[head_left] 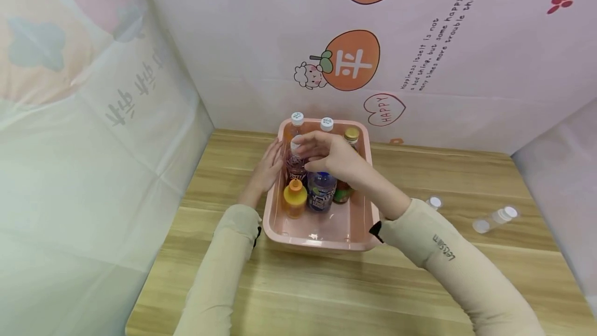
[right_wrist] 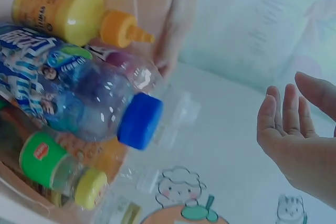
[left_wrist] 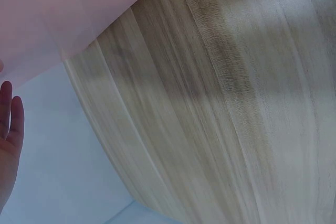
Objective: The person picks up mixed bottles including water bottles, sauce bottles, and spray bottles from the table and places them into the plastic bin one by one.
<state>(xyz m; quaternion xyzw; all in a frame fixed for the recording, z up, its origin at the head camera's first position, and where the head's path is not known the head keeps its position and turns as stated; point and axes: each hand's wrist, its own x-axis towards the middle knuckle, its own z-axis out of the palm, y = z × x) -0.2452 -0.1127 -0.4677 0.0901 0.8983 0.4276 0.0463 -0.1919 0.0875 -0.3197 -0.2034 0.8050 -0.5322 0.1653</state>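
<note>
A pink tub point(head_left: 322, 243) stands on the wooden table with several bottles upright in it. My left hand point(head_left: 267, 174) rests against the tub's left rim, fingers extended. Over the bottles hovers my right hand point(head_left: 339, 158), its fingers loosely bent and nothing between them. Below it is a blue-capped bottle point(right_wrist: 79, 93). A yellow squeeze bottle point(head_left: 295, 202) with an orange nozzle is at the front left. The gold-capped bottle point(head_left: 352, 135) has a green neck label point(right_wrist: 43, 160). Two white-capped bottles are at the back, one left point(head_left: 297, 118) and one right point(head_left: 327, 124); my right hand partly covers the bottles.
Right of the tub, a clear container point(head_left: 494, 220) with a white cap lies on the table point(head_left: 326, 294). Another white cap point(head_left: 435, 202) shows beside my right sleeve. A printed cloth wall point(head_left: 261, 66) rises directly behind the tub, and a pale cloth stands at left.
</note>
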